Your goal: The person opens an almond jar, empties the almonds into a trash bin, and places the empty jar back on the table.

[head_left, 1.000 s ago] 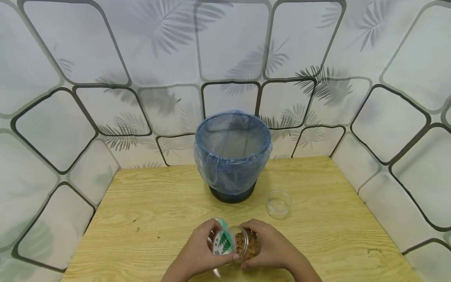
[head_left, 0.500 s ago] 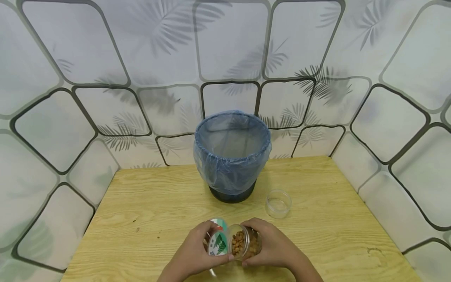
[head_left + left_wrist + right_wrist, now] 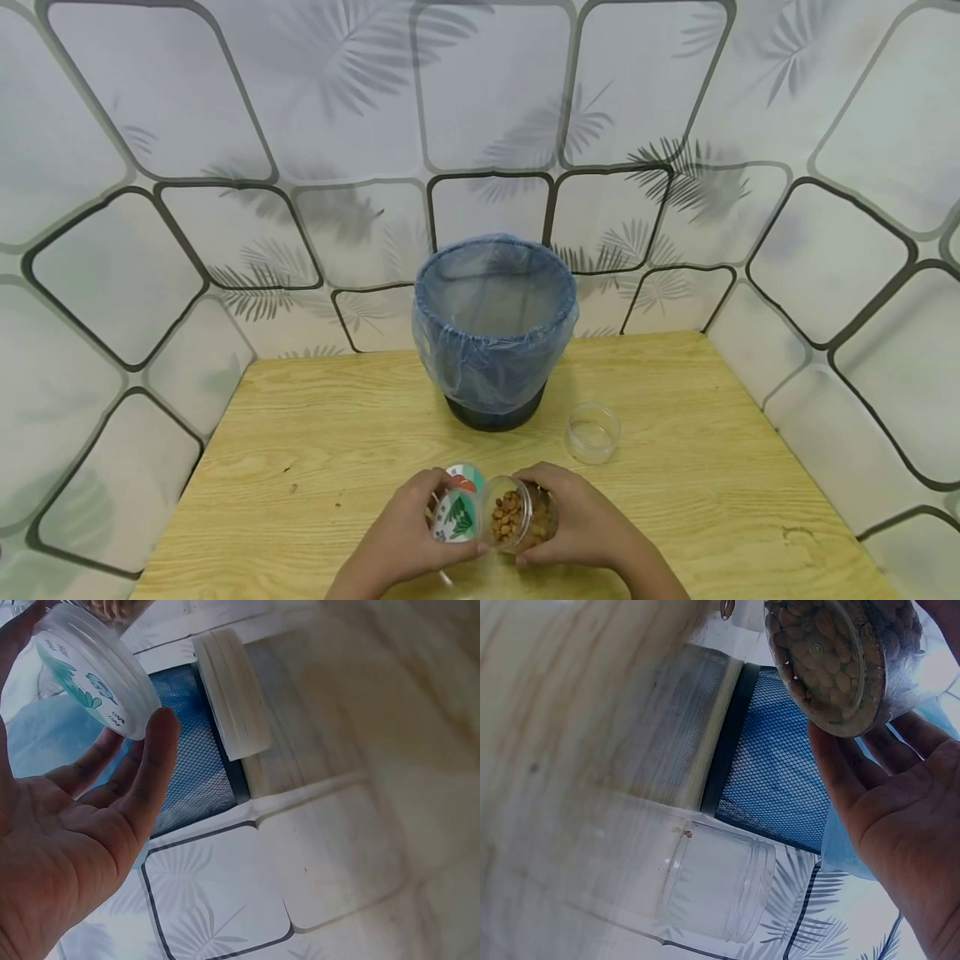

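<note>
My left hand (image 3: 408, 533) holds a round lid (image 3: 456, 517) by its edge, its white and green leaf label facing up. Clear plastic shows round the label in the left wrist view, where the fingers (image 3: 154, 761) reach its rim. In my right hand (image 3: 585, 525) is a clear jar (image 3: 885, 675), tilted with its uncovered mouth towards the lid. Brown, almond-like nuts (image 3: 507, 515) fill its lower part. A second lid (image 3: 467, 476), with a red and green label, lies on the table just beyond my left fingers.
A mesh bin (image 3: 772, 765) lined with a blue bag (image 3: 495, 367) stands at the back middle of the wooden table (image 3: 337, 433). To its right, nearer me, stands an empty clear jar (image 3: 592, 435). Patterned walls (image 3: 360, 233) close in the back and both sides.
The lid has come away from the jar's mouth, drawn left by my left hand. The jar has tipped slightly, so more of the nuts show. Bin and empty jar stay put.
</note>
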Motion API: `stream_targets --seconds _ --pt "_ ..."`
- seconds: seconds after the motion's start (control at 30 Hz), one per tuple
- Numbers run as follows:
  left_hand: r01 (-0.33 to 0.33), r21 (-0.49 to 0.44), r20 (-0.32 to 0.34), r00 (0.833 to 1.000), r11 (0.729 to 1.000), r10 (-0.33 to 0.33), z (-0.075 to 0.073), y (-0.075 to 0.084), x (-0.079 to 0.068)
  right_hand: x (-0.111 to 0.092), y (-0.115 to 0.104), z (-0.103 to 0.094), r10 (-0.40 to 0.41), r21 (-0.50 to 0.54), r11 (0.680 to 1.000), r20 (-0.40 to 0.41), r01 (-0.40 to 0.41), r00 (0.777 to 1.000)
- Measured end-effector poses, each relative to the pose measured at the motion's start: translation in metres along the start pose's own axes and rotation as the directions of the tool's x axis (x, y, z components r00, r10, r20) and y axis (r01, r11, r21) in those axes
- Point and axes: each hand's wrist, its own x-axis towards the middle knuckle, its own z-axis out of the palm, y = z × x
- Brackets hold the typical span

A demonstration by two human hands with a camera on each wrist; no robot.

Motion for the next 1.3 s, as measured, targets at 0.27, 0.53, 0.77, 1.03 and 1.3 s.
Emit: stream_targets --seconds 0.27,0.53,0.77,1.03,1.3 --pt "0.011 0.027 -0.024 1.000 1.000 -0.010 -0.007 0.000 -0.002 -0.001 0.001 0.001 0.000 -0.009 1.000 -0.013 0.000 1.000" --pt "0.063 0.144 -0.022 0.998 0.988 -0.060 -0.012 -0.002 -0.004 -0.001 0.002 0.001 0.017 -0.013 1.000 -0.014 -0.017 1.000" --pt "0.104 0.184 0.009 0.994 0.977 -0.107 -0.018 -0.004 -0.007 -0.003 0.002 0.001 0.016 -0.011 1.000 -0.019 -0.016 1.000" --pt "0.133 0.220 0.010 0.990 0.966 -0.138 -0.025 -0.005 -0.010 -0.003 0.003 0.002 0.009 -0.011 1.000 -0.031 -0.009 0.999" --pt "0.134 0.213 0.092 0.983 0.968 -0.156 -0.032 -0.009 -0.011 -0.003 0.004 0.002 0.006 -0.007 1.000 -0.032 -0.006 0.999"
